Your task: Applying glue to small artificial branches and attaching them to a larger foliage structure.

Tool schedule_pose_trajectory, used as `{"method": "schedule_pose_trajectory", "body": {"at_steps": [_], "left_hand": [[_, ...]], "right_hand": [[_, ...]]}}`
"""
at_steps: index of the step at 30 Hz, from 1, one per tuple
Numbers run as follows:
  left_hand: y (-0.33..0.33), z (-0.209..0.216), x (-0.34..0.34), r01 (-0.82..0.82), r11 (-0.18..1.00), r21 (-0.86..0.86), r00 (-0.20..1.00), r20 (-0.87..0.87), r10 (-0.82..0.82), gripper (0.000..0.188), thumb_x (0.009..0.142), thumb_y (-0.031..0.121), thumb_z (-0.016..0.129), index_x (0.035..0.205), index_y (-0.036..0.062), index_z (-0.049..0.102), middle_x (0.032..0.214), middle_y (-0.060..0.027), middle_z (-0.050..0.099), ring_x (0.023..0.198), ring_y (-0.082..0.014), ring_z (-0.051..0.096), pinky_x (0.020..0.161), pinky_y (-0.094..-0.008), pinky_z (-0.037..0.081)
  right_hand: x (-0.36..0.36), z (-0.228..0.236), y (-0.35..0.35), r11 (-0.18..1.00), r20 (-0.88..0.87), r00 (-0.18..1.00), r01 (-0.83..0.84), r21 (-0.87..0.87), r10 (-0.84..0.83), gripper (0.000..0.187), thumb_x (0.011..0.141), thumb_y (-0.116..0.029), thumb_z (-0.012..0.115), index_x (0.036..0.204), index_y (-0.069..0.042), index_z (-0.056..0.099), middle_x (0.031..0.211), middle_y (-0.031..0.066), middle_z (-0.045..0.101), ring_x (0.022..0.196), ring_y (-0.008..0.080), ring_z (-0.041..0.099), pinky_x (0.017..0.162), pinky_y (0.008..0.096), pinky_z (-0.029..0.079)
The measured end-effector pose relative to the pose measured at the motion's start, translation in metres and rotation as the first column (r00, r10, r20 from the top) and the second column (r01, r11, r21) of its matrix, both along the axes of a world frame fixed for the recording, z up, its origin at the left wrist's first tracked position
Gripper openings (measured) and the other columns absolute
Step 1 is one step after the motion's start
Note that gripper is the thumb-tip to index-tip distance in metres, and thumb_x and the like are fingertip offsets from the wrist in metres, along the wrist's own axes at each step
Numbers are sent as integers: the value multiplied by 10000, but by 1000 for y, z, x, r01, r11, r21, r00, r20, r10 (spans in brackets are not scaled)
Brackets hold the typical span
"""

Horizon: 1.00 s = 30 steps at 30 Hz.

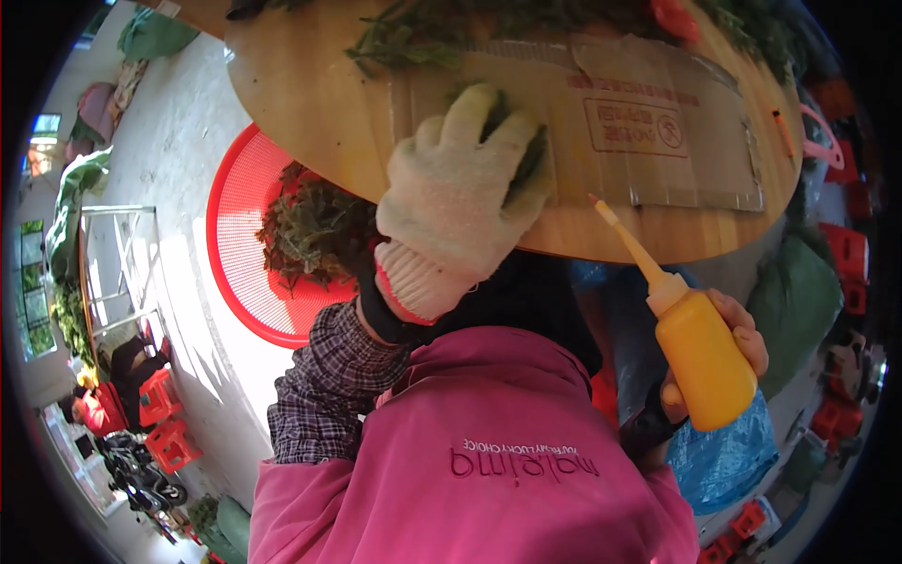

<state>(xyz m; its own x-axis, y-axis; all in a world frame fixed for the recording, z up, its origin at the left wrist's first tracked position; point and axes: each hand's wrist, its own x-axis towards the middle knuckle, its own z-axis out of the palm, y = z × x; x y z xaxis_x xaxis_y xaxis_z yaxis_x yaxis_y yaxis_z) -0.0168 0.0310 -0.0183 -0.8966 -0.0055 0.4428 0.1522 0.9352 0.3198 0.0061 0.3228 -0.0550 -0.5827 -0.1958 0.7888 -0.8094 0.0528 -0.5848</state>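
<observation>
My left hand (456, 183), in a white knitted glove, is bent over a small clump of dark green foliage (536, 158). Green shows between the thumb and fingers, which close around it above a flattened sheet of cardboard (648, 179). The clump's underside is hidden by the glove. In my bare right hand (745, 340) is a yellow squeeze bottle (705, 362) with a long, narrow nozzle. The bottle stays off the table's near edge, its tip pointing up and left toward the cardboard. My right fingers wrap round its far side and are partly hidden.
A rounded wooden table (301, 103) carries the cardboard, with loose green sprigs (404, 42) along its far side. An orange pen-like object (784, 133) lies at the right. Below the left edge stands a red mesh basket (230, 221) holding leafy greenery (319, 226). Blue plastic (728, 461) hangs at right.
</observation>
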Motion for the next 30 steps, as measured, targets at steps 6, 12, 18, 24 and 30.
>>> {"method": "schedule_pose_trajectory", "body": {"at_steps": [6, 12, 18, 24, 30], "left_hand": [[-29, -16, 15, 122, 967, 222, 992, -11, -123, 328, 799, 76, 704, 1126, 88, 682, 1111, -111, 649, 944, -333, 664, 779, -430, 549], [-46, -8, 29, 85, 990, 115, 996, 4, -86, 307, 789, 89, 712, 1094, 101, 683, 992, -70, 657, 920, -308, 648, 784, -412, 534], [-37, 3, 23, 20, 999, 46, 1000, 2, -20, 278, 786, 86, 729, 1062, 93, 701, 1008, -80, 664, 900, -308, 657, 783, -414, 536], [-90, 1, 63, -149, 968, 202, 971, -157, 182, 298, 788, 51, 740, 1083, 32, 706, 972, -129, 699, 821, -302, 677, 728, -395, 554], [-166, 6, 83, -384, 919, 92, 920, 120, 373, 360, 835, 17, 710, 1194, -1, 694, 1129, -149, 702, 966, -264, 691, 841, -352, 552]], "right_hand": [[-12, -1, 14, 988, 11, 997, 69, 140, -72, 971, 778, -659, 778, 1390, -7, 401, 1231, 333, 601, 1106, 404, 646, 922, 446, 552], [-38, 6, 2, 992, 6, 1000, 11, 128, -12, 957, 809, -676, 737, 1389, 10, 407, 1200, 335, 611, 1112, 394, 640, 920, 439, 554], [-45, 16, 0, 984, -41, 998, -42, 173, 50, 919, 852, -659, 702, 1389, 32, 422, 1292, 246, 560, 1114, 401, 636, 915, 440, 564], [-45, 4, -6, 988, -106, 991, 97, 118, -85, 890, 886, -645, 670, 1392, 48, 435, 1385, 133, 464, 1121, 416, 629, 932, 444, 564], [-51, 2, -3, 997, -44, 998, -38, 64, 41, 904, 887, -653, 662, 1407, 46, 421, 1387, 133, 465, 1153, 416, 612, 940, 443, 558]]}}
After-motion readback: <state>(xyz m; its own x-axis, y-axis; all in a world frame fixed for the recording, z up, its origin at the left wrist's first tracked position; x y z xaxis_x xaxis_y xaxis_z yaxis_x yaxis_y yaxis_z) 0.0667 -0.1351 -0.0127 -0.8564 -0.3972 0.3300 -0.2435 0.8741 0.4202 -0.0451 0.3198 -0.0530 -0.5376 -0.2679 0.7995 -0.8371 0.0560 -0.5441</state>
